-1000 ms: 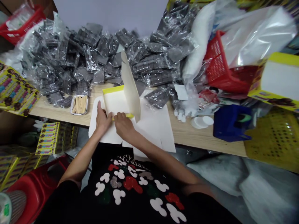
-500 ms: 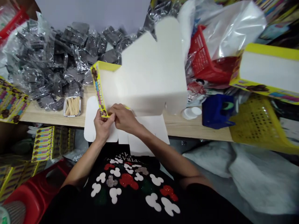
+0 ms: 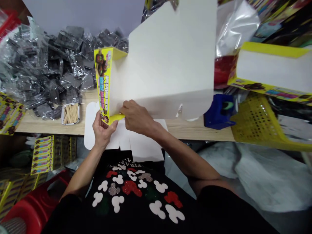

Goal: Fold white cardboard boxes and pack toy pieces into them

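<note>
A large white cardboard box blank stands up from the wooden table, its bare inner side facing me. Along its left side runs a narrow yellow printed panel with cartoon figures and colourful lettering. My left hand grips the bottom of that panel from below. My right hand sits just to the right, its fingertips pinching a small yellow flap. The lower part of the blank lies flat on the table under my hands.
Heaps of grey items in clear plastic bags fill the table's back left. A toothpick tray sits near them. A blue holder, a yellow basket and a yellow-edged box lie right. Printed boxes are stacked below the table.
The blank has swung higher and looms larger, with the printed panel now upright and facing me. My right hand has moved slightly right onto the yellow flap. The view has shifted rightward.
</note>
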`<state>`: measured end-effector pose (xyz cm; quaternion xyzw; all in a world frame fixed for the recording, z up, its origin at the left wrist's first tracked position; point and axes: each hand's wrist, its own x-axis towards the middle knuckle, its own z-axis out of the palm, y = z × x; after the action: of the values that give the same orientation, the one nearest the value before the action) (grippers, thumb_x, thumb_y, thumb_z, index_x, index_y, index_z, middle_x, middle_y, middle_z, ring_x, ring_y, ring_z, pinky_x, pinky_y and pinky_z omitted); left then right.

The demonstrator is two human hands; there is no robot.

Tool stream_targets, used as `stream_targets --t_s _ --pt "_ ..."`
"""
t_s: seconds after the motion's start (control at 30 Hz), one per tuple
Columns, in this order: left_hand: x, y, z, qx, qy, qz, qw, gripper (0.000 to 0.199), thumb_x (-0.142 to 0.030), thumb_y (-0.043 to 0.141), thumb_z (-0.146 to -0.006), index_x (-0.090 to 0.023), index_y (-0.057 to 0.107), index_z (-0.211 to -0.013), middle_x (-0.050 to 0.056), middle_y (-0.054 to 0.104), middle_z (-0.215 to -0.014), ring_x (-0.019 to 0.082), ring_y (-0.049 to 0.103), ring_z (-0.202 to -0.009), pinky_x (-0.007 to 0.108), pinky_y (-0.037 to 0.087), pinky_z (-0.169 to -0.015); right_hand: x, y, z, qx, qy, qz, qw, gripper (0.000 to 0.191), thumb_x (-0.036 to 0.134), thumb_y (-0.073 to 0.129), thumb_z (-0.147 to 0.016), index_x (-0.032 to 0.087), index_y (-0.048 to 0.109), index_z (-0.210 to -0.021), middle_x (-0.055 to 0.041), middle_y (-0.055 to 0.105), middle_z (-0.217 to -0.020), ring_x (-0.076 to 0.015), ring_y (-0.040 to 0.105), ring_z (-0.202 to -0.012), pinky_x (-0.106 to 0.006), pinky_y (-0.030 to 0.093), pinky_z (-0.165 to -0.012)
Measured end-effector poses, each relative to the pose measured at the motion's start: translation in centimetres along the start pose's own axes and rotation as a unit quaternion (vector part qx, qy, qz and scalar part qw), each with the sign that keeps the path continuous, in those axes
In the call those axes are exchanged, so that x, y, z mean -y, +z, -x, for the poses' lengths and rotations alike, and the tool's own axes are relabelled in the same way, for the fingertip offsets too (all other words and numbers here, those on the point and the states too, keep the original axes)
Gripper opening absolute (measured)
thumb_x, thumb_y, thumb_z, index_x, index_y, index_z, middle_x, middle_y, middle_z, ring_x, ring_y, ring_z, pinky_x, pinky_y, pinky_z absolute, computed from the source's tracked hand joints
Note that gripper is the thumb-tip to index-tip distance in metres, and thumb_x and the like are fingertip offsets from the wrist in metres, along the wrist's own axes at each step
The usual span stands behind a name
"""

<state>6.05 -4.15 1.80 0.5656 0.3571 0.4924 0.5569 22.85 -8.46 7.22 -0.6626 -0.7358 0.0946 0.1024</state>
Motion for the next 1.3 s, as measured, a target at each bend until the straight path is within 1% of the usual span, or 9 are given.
stream_targets --t_s 0.17,0.27,0.37,0.5,0.67,0.83,0.93,1.07,1.3 --pt "1.3 -4.0 -0.2 0.054 -0.036 -0.024 0.998 0.122 -0.084 0.096 -0.045 -0.037 0.051 -0.148 0.011 0.062 -0.139 0.031 0.066 -0.126 0.042 0.06 -0.104 -5.8 1.7 0.7 0.008 -0.069 0.012 0.998 0.034 -0.005 0.045 -0.088 0.012 0.072 -0.099 -0.0173 0.067 -0.118 -0.0294 0.056 -0.118 -0.041 0.049 -0.095" --pt "2.0 -8.1 -0.3 0.003 0.025 -0.16 0.987 0.121 -0.084 0.09 -0.06 -0.041 0.039 -0.161 0.013 0.052 -0.148 0.029 0.063 -0.125 0.046 0.057 -0.107 -9.4 3.3 1.0 0.021 -0.106 0.016 0.994 0.049 -0.01 0.043 -0.082 0.01 0.073 -0.115 -0.019 0.064 -0.14 -0.031 0.05 -0.14 -0.047 0.042 -0.115" --pt "2.2 -10.6 0.0 0.117 0.061 -0.356 0.925 0.103 -0.071 0.092 -0.073 -0.035 0.049 -0.16 0.012 0.058 -0.136 0.03 0.064 -0.117 0.049 0.056 -0.105 -10.4 3.7 2.4 -0.017 -0.053 0.02 0.998 0.064 -0.009 0.038 -0.086 0.01 0.065 -0.141 -0.0189 0.054 -0.158 -0.0311 0.043 -0.151 -0.049 0.038 -0.12" --pt "2.4 -9.8 0.5 0.25 0.111 -0.485 0.831 0.064 -0.06 0.083 -0.089 -0.027 0.066 -0.142 0.011 0.067 -0.117 0.032 0.066 -0.112 0.051 0.055 -0.104 -8.0 3.3 6.5 -0.007 0.052 0.031 0.998 0.05 0.021 0.048 -0.106 0.016 0.058 -0.155 -0.0191 0.067 -0.132 -0.0343 0.062 -0.121 -0.047 0.047 -0.101" --pt "3.7 -6.6 -0.7 0.302 0.104 -0.511 0.798 0.026 -0.028 0.049 -0.109 -0.02 0.072 -0.101 0.011 0.069 -0.101 0.026 0.068 -0.1 0.039 0.056 -0.092 -6.4 5.4 7.7 0.116 0.104 0.065 0.986 0.032 0.025 0.052 -0.107 0.011 0.075 -0.122 -0.0191 0.074 -0.114 -0.0321 0.068 -0.105 -0.039 0.047 -0.087" --pt "3.0 -6.9 -3.3 0.278 0.042 -0.499 0.819 0.025 -0.017 0.052 -0.1 -0.021 0.074 -0.112 0.009 0.074 -0.105 0.026 0.071 -0.101 0.037 0.055 -0.09 -6.3 7.3 4.8 0.07 0.124 0.054 0.988 0.035 0.021 0.044 -0.108 0.013 0.077 -0.099 -0.0188 0.076 -0.103 -0.0302 0.07 -0.098 -0.035 0.043 -0.077" --pt "0.7 -10.1 -5.0 0.147 -0.014 -0.533 0.833 0.034 -0.02 0.054 -0.1 -0.019 0.072 -0.128 0.01 0.077 -0.101 0.027 0.073 -0.095 0.038 0.055 -0.09 -6.5 7.5 4.7 0.061 0.109 0.037 0.992 0.032 0.021 0.046 -0.107 0.014 0.076 -0.096 -0.0179 0.075 -0.1 -0.0294 0.07 -0.095 -0.034 0.042 -0.075" --pt "-1.6 -14.8 -8.3 -0.091 -0.129 -0.676 0.72 0.032 -0.021 0.051 -0.099 -0.009 0.077 -0.113 0.026 0.078 -0.114 0.04 0.073 -0.111 0.049 0.053 -0.098 -7.1 7.8 5.3 0.051 0.097 0.02 0.994 0.032 0.021 0.046 -0.107 0.014 0.075 -0.098 -0.017 0.074 -0.1 -0.0288 0.069 -0.095 -0.034 0.042 -0.076" --pt "-0.8 -16.6 -12.0 -0.076 -0.219 -0.697 0.679 0.033 -0.014 0.058 -0.093 0.0 0.078 -0.115 0.035 0.074 -0.125 0.044 0.07 -0.122 0.05 0.052 -0.104 -7.1 8.0 4.8 0.043 0.093 0.017 0.995 0.033 0.023 0.045 -0.107 0.015 0.073 -0.093 -0.0159 0.072 -0.096 -0.028 0.066 -0.091 -0.035 0.041 -0.076"
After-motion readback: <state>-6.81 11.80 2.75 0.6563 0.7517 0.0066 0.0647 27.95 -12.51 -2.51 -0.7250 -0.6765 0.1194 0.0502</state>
